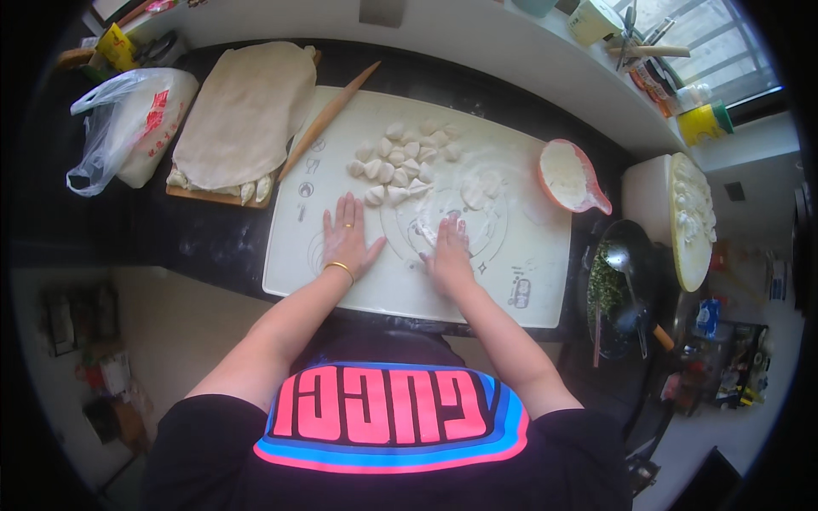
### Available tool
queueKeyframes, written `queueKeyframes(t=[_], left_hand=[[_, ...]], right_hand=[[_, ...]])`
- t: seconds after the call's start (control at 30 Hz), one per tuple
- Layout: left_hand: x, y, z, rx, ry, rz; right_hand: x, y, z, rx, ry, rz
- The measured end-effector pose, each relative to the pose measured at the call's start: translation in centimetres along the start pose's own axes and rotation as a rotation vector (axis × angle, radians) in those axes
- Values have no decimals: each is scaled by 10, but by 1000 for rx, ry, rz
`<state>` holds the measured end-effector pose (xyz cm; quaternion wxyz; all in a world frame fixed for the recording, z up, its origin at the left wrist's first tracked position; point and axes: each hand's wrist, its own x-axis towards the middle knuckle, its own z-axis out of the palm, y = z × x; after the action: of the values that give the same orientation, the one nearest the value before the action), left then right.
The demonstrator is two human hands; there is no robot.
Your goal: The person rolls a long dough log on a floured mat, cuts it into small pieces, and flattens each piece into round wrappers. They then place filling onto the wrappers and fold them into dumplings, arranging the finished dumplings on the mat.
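Left hand: the left hand (348, 243) lay flat on the white mat (537, 281), palm down, fingers spread wide and gripping nothing. It likely steadied the mat. 1 ring and 1 bangle were visible on it.
Right hand: the right hand (446, 251) pressed down on a floured patch of the mat, fingers extended and close together. Whether a dough piece lay beneath the palm could not be told.
Mat: 1 mat covered the dark counter (213, 243), directly in front of the person. Printed circles marked its centre, which probably served as a rolling guide.
Dough pieces: a cluster of small dough pieces (400, 157) sat on the mat just beyond both hands, within easy reach. About 18 were countable; the exact number was unclear where they overlapped.
Flour bowl: 1 orange-rimmed bowl (569, 177) holding white flour stood at the right edge of the mat, near the right hand.
Rolling pin: 1 wooden rolling pin (328, 119) lay diagonally across the far left corner of the mat, parked clear of the work area.
Cloth: 1 pale cloth (247, 115) covered a wooden board (204, 196) left of the mat. Several dumplings showed under its near edge, so the cloth likely kept them from drying.
Bag: 1 plastic bag (128, 128) lay at the far left.
Pan: 1 dark pan (622, 289) with green filling and 1 ladle stood to the right.
Tray: 1 round tray (692, 221) of dumplings rested beyond the pan.
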<state>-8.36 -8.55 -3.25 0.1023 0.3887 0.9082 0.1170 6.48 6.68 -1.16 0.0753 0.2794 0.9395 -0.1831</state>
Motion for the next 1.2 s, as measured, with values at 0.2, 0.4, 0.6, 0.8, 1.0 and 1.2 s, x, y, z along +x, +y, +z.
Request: queueKeyframes(t=[0.2, 0.4, 0.6, 0.8, 1.0, 1.2], left_hand=[[0, 1, 0, -23, 26, 17], [-2, -2, 3, -14, 37, 16], [0, -1, 0, 12, -15, 2], [0, -2, 4, 9, 21, 23], [-2, -4, 7, 8, 27, 16], [-2, -1, 4, 36, 31, 11]], right_hand=[[-29, -14, 5, -5, -93, -95], [69, 10, -11, -97, 142, 47], [127, 30, -4, -84, 497, -96], [135, -13, -7, 202, 561, -32], [96, 12, -3, 352, 485, -27], [26, 31, -23, 632, 154, 416]])
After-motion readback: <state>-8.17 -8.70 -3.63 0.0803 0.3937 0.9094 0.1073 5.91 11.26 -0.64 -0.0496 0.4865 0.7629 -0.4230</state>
